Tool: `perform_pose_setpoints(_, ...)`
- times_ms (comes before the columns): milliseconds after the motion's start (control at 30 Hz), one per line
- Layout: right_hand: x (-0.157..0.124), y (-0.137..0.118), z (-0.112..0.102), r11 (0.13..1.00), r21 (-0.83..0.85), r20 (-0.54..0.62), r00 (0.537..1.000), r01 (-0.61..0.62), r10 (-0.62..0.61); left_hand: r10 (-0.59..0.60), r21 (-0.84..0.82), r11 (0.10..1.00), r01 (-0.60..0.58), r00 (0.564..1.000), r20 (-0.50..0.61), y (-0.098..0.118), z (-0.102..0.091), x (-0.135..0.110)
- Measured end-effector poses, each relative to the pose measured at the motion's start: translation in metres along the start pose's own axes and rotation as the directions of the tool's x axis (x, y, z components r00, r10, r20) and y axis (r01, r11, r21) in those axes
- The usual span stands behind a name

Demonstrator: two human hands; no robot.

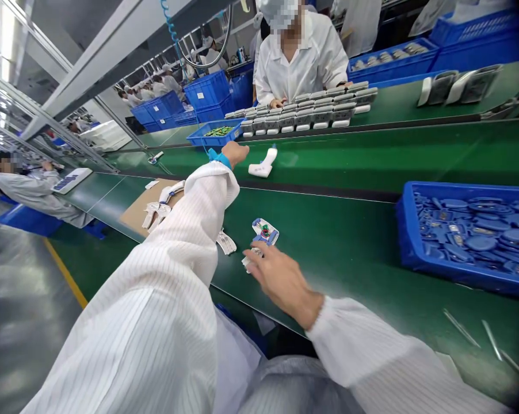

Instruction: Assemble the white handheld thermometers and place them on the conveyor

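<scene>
My left hand (236,153) reaches forward over the far green belt, beside a blue tray (216,133) holding small green parts. Its thumb side points right, apart from the rest; the other fingers are mostly hidden, and nothing shows in it. A blue band circles that wrist. Just right of it lies a white gun-shaped thermometer (263,163). Nearer to me, my right hand (283,279) has its fingers bent over the lower end of an open thermometer housing half (268,232), with wires and blue parts inside. Another white shell piece (226,242) lies to its left.
A blue bin (404,230) of blue parts stands at the right. Several white shells lie on a cardboard sheet (132,213) at the left. Across the belt, a person (302,52) stands behind rows of grey-and-white devices (305,118). Thin clear strips (461,328) lie near right.
</scene>
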State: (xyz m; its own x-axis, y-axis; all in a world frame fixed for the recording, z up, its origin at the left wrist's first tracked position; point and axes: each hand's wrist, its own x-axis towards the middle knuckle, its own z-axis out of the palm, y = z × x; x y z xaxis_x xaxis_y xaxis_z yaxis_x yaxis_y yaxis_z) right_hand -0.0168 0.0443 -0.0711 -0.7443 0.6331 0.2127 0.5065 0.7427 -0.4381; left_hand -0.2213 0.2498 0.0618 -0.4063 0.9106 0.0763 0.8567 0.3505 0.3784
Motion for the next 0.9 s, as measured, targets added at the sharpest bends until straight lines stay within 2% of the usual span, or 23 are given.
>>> perform_pose_setpoints(67, 0.010, -0.010, 0.018, 0.998, -0.008, 0.042, 0.998, 0.055, -0.055, 0.088, 0.006, 0.996, -0.091, 0.981, 0.174, -0.004, -0.002, -0.011)
perform_pose_setpoints(100, 0.010, -0.010, 0.024, 0.998, -0.013, 0.050, 0.997, 0.066, -0.065, 0.145, -0.007, 0.989, -0.149, 0.950, 0.278, -0.006, 0.001, -0.021)
perform_pose_setpoints(167, 0.003, -0.004, 0.029, 0.997, -0.016, 0.051, 0.996, 0.070, -0.069, 0.259, -0.045, 0.962, -0.270, 0.842, 0.474, -0.013, 0.014, -0.050)
perform_pose_setpoints(233, -0.015, 0.008, 0.026, 0.998, -0.005, 0.033, 0.998, 0.057, -0.057, 0.329, -0.077, 0.930, -0.360, 0.720, 0.611, -0.021, 0.034, -0.085)
perform_pose_setpoints(333, -0.059, 0.027, 0.003, 1.000, 0.020, -0.007, 1.000, 0.004, -0.004, 0.368, -0.103, 0.903, -0.417, 0.627, 0.687, -0.030, 0.064, -0.144)
perform_pose_setpoints(400, -0.096, 0.037, -0.023, 0.986, 0.105, -0.122, 0.982, -0.129, 0.142, 0.436, -0.218, 0.887, -0.408, 0.583, 0.685, -0.027, 0.077, -0.181)
perform_pose_setpoints(433, -0.115, 0.040, -0.037, 0.959, 0.175, -0.201, 0.946, -0.223, 0.256, 0.486, -0.311, 0.871, -0.380, 0.575, 0.658, -0.021, 0.082, -0.199)
perform_pose_setpoints(500, -0.148, 0.044, -0.065, 0.858, 0.338, -0.307, 0.816, -0.387, 0.489, 0.567, -0.512, 0.810, -0.287, 0.604, 0.559, -0.005, 0.087, -0.233)
perform_pose_setpoints(533, -0.161, 0.044, -0.077, 0.805, 0.403, -0.308, 0.763, -0.436, 0.568, 0.584, -0.589, 0.773, -0.237, 0.628, 0.514, 0.006, 0.090, -0.248)
perform_pose_setpoints(567, -0.171, 0.043, -0.086, 0.766, 0.440, -0.286, 0.736, -0.468, 0.614, 0.589, -0.640, 0.743, -0.199, 0.648, 0.483, 0.017, 0.092, -0.263)
perform_pose_setpoints(667, -0.189, 0.037, -0.104, 0.707, 0.478, -0.235, 0.700, -0.521, 0.675, 0.606, -0.707, 0.687, -0.169, 0.670, 0.429, 0.047, 0.102, -0.296)
perform_pose_setpoints(800, -0.202, 0.027, -0.116, 0.701, 0.425, -0.290, 0.648, -0.572, 0.705, 0.668, -0.714, 0.647, -0.268, 0.650, 0.362, 0.070, 0.113, -0.322)
perform_pose_setpoints(833, -0.205, 0.026, -0.119, 0.700, 0.419, -0.293, 0.643, -0.578, 0.707, 0.665, -0.706, 0.650, -0.281, 0.660, 0.350, 0.073, 0.115, -0.326)
perform_pose_setpoints(900, -0.213, 0.030, -0.124, 0.674, 0.431, -0.286, 0.617, -0.601, 0.733, 0.598, -0.690, 0.683, -0.237, 0.724, 0.344, 0.078, 0.121, -0.332)
